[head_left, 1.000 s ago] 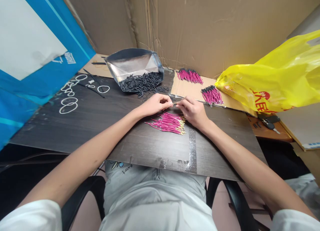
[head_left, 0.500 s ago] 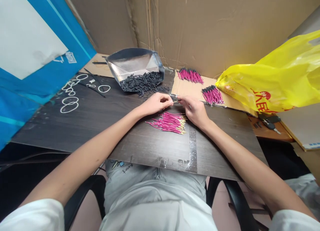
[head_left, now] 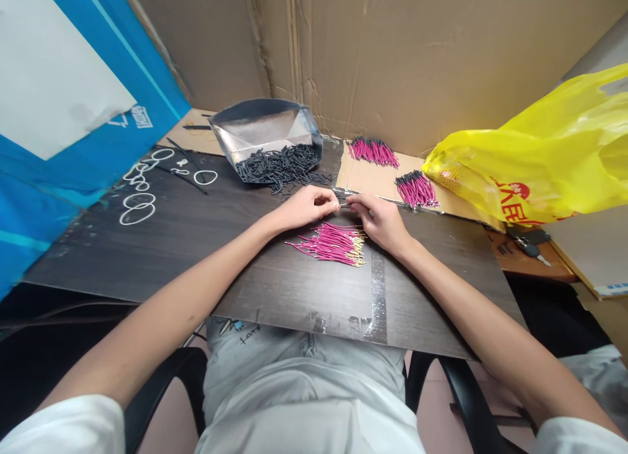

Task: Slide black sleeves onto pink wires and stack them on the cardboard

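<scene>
My left hand (head_left: 304, 207) and my right hand (head_left: 379, 220) meet fingertip to fingertip over the dark board (head_left: 206, 258), both pinched on one thin wire (head_left: 343, 206) held between them. Just below the hands lies a loose pile of pink wires with gold tips (head_left: 333, 243). Behind them a silver foil bag (head_left: 265, 130) spills several short black tubes (head_left: 279, 163). Two bundles of pink wires with black ends, the far bundle (head_left: 373, 151) and the nearer bundle (head_left: 416, 187), rest on a cardboard sheet (head_left: 366, 174) at the back right.
A yellow plastic bag (head_left: 530, 159) fills the right side. White rings (head_left: 140, 195) lie on the board's left. Keys (head_left: 530, 246) sit on a brown surface at the right. Cardboard walls (head_left: 392, 55) close the back; a blue sheet (head_left: 59, 133) stands at left.
Both hands stay pinched together at the same spot; the fingers have shifted slightly on the wire. The view has tilted a little.
</scene>
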Motion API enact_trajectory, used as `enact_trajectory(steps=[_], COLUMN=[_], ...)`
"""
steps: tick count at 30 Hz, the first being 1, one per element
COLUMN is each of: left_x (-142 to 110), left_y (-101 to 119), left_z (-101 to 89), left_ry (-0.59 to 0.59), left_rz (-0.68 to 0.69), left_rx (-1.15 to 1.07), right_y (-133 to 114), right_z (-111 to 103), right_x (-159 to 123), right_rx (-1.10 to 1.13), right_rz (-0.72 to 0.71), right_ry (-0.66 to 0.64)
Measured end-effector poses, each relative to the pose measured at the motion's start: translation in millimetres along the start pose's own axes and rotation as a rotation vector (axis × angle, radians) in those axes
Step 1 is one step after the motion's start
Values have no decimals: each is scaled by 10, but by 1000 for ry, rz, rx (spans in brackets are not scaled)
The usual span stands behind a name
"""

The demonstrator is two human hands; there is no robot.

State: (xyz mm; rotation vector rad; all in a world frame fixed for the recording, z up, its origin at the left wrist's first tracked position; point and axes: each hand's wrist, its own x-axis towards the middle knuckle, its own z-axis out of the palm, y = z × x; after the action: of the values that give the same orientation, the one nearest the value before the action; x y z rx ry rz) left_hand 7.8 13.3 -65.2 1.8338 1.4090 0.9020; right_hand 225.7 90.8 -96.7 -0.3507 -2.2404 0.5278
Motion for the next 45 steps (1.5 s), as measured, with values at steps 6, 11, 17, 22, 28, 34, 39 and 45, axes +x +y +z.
enact_trajectory(steps=[6, 11, 17, 22, 28, 34, 39, 45], left_x=[-1, 6, 4, -3, -1, -7, -7, -13], left_y=[-31, -23, 34, 38, 35, 34, 31, 38], left_z=[-1, 2, -6, -3, -3, 15, 17, -9], left_ry=[-10, -17, -10, -16, -21, -8, -5, -29], left_rz=[15, 25, 2, -5, -10, 0, 13, 27], left_rx=[42, 29, -16, -13, -6, 18, 17, 9], right_y=[-6, -13, 8, -2, -6, -35, -35, -42], right_z=[-6, -13, -13, -16, -16, -37, -44, -57], right_x=[1, 6, 10, 15, 7, 10, 10, 25], right_rx=[47, 83, 119, 120, 111, 98, 128, 252], right_rz=[79, 78, 84, 57, 56, 53, 96, 184], right_ry=[-8, -11, 9, 3, -17, -73, -142, -175])
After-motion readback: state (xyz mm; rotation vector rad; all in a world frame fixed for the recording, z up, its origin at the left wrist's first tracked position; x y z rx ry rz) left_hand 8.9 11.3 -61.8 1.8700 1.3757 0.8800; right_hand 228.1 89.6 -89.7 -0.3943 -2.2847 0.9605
